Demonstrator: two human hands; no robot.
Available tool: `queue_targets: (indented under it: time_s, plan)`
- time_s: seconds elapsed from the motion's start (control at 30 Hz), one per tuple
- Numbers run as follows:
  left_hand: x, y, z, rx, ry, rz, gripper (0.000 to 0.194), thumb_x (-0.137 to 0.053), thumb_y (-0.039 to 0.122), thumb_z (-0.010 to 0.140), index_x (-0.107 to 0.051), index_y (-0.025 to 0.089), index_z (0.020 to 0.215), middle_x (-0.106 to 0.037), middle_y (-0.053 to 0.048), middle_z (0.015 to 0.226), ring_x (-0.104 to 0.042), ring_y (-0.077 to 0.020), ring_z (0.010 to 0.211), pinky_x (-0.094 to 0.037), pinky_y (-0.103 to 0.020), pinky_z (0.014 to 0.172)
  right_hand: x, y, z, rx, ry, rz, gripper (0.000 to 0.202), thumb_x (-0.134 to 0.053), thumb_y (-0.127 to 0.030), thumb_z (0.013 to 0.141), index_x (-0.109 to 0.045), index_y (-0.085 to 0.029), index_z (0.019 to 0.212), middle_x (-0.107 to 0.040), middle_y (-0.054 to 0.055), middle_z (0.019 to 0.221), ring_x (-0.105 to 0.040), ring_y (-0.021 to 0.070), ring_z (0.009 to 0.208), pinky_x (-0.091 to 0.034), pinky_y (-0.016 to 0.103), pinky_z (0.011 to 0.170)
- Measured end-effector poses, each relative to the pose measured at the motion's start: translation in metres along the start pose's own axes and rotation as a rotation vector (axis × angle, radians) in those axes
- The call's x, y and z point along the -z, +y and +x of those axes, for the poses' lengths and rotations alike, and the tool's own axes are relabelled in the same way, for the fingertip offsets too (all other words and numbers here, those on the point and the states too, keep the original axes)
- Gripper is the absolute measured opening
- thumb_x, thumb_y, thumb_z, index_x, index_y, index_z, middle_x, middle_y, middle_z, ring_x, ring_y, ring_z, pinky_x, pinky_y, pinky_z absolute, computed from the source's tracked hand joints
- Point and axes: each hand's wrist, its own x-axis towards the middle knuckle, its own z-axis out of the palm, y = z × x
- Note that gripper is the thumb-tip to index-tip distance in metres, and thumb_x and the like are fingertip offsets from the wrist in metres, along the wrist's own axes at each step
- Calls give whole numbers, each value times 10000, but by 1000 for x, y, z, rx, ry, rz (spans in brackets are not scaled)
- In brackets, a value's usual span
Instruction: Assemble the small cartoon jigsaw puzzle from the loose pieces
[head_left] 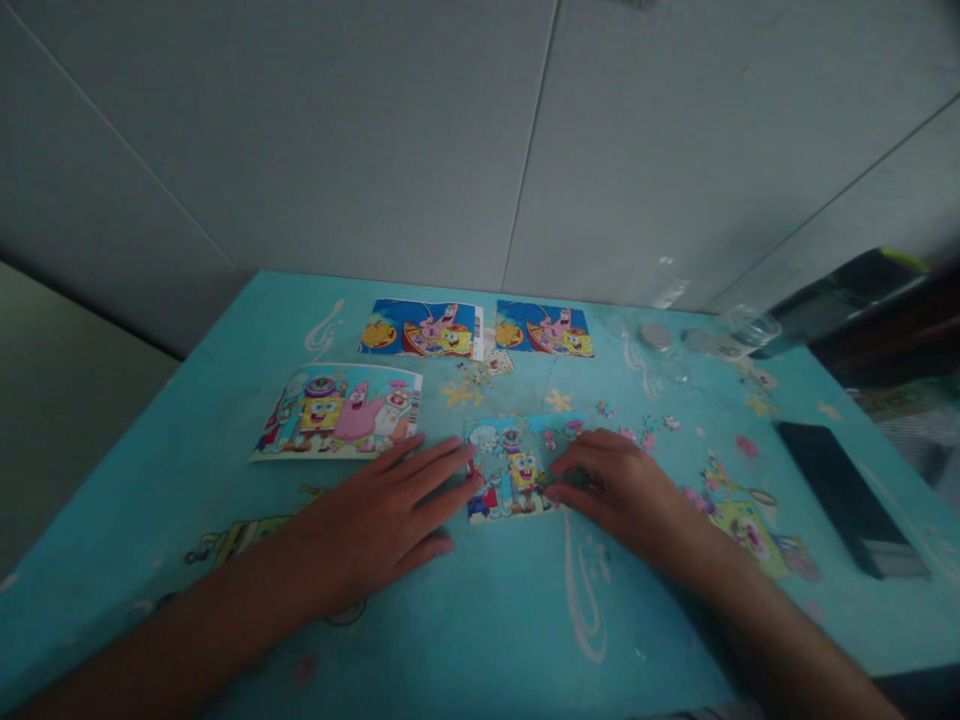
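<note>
On the counter (465, 630), the left hand (382, 515) spread wide, steadying the puzzle (521, 468); the right hand (626, 485) pinched narrowly, contents unclear.

The single head-worn camera looks forward and down from above the tabletop (480, 620), facing the wall (360, 140).

Glossy paper picture card (341, 412)

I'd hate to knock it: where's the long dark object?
In the head view, the long dark object lies far right on the table, beyond the right hand.
</note>
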Motion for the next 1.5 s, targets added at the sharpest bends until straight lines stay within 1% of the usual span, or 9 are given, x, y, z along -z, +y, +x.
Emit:
queue_targets:
  time_s: [0.27,0.5,0.67,0.8,0.93,1.03,1.2,1.4,1.5]
  plan:
    - [2,2,1,6,14,-23,538,-504,417,1098,-375,305,1608,-376,-68,1676,-334,-261,1557,-178,-488,1303,-2,-1,-1,1,-20,37,95,-717,-262,965,-760,-221,1039,-729,76,1023,-691,235,973,-553,385,902]
    - [3,2,1,4,5,-19,536,-489,422,1102,-372,295,1610,-375,-74,1676,-337,-262,1554,-178,-489,1301,-3,4,-1,26,-78,168,171,-640,-233,1014,-775,-268,1113,-728,48,1064,-698,188,985,-555,327,912]
    - [3,1,1,-1,-10,-2,557,-518,415,1091,-370,286,1612,-364,-86,1681,-330,-273,1555,-170,-494,1299,-4,8,-2,4,-63,204,195,-631,-204,1010,-765,-270,1135,-745,47,1087,-712,185,983,-568,312,888]
    - [2,2,0,0,-21,1,575,-531,408,1086,-352,291,1620,-342,-79,1692,-313,-274,1563,-164,-499,1301,-4,8,-3,-8,-33,170,184,-647,-236,1005,-760,-269,1147,-740,46,1075,-704,192,977,-566,325,871]
    - [2,2,0,11,11,-35,538,-511,392,1094,-378,293,1606,-377,-76,1674,-335,-267,1555,-180,-500,1304,-4,4,-2,-40,-18,103,163,-691,-275,983,-760,-258,1130,-724,63,1057,-689,212,971,-561,350,854]
    - [2,2,0,7,7,-33,535,-515,398,1093,-387,292,1601,-384,-79,1670,-335,-268,1555,-182,-500,1304,-4,1,-1,-39,-22,105,143,-685,-265,986,-756,-242,1109,-713,70,1049,-685,209,955,-560,354,855]
    - [1,1,0,1,-17,-5,561,-520,406,1090,-363,288,1615,-343,-80,1691,-315,-274,1563,-171,-499,1301,-4,-1,-1,8,-26,136,154,-663,-231,993,-760,-239,1112,-710,71,1066,-689,206,986,-563,352,894]
    - [3,1,1,-12,5,6,522,-474,402,1107,-383,269,1603,-380,-97,1670,-338,-271,1552,-183,-501,1293,-3,-1,0,28,-21,131,223,-630,-210,1004,-771,-253,1171,-718,81,1083,-695,219,1006,-576,376,925]
    - [3,2,1,-5,23,-16,509,-466,406,1110,-391,284,1599,-405,-86,1657,-359,-266,1543,-192,-497,1295,-4,0,-1,34,-13,128,233,-628,-201,1003,-769,-257,1180,-718,83,1091,-691,225,1015,-580,383,926]
